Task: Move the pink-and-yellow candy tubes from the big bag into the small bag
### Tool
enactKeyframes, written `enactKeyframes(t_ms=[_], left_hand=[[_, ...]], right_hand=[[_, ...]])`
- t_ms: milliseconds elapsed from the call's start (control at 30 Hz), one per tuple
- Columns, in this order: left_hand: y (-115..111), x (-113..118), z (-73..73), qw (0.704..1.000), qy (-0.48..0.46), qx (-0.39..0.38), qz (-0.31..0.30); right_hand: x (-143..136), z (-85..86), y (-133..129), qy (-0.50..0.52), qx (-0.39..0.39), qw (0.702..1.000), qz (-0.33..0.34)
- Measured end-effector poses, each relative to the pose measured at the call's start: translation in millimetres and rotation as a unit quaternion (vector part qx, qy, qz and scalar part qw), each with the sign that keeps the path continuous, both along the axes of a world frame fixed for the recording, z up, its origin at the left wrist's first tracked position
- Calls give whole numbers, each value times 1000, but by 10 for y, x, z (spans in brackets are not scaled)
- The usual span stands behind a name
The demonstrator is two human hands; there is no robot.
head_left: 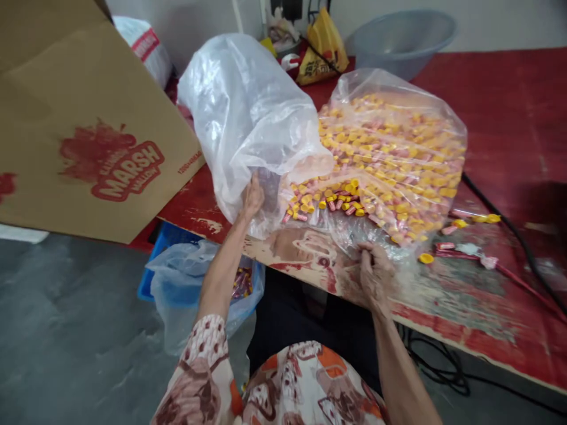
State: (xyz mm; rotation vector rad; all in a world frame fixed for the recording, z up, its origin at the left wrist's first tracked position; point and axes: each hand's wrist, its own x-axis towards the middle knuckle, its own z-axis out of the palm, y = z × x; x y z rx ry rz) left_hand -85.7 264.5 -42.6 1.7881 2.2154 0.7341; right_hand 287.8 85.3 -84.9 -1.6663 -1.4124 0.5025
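A large whitish plastic bag point(252, 100) stands puffed up on the table in the head view. My left hand point(253, 196) is closed at its near edge, with the film around the fingers. To the right lies a clear plastic bag point(398, 159) full of small pieces with yellow caps and pinkish-red bodies; several spill toward its mouth. My right hand point(375, 270) pinches the near edge of this clear bag, low over the worn table edge. The exact fold between those fingers is blurred.
A cardboard box point(88, 118) printed "MARSH MALLOW" leans at left. Below it a blue crate point(146, 277) holds a bag of small pieces. A translucent basin point(403, 38) and yellow bag point(323, 47) stand behind. A black cable point(509, 227) crosses the red table point(500, 112).
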Motion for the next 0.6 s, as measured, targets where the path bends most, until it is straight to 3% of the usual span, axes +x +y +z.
enactKeyframes(t_ms=[67,167,267,400,500,600], left_hand=[[133,7,-41,999,16,-25,16],[51,19,-105,998,54,-33,-6],[-252,55,-155,996,73,-8,-44],[-717,135,-223,994,40,64,-80],[-979,222,-309,991,-27,97,-83],[-1173,365,-399,986,-117,99,-65]], right_hand=[[-12,9,23,-17,0,1000,-10],[-101,99,248,-57,34,998,-13],[-293,259,720,-120,43,992,19],[-582,392,1336,-239,-65,967,60],[-674,363,1499,-284,-98,951,73],[-628,327,1411,-293,-83,949,77]])
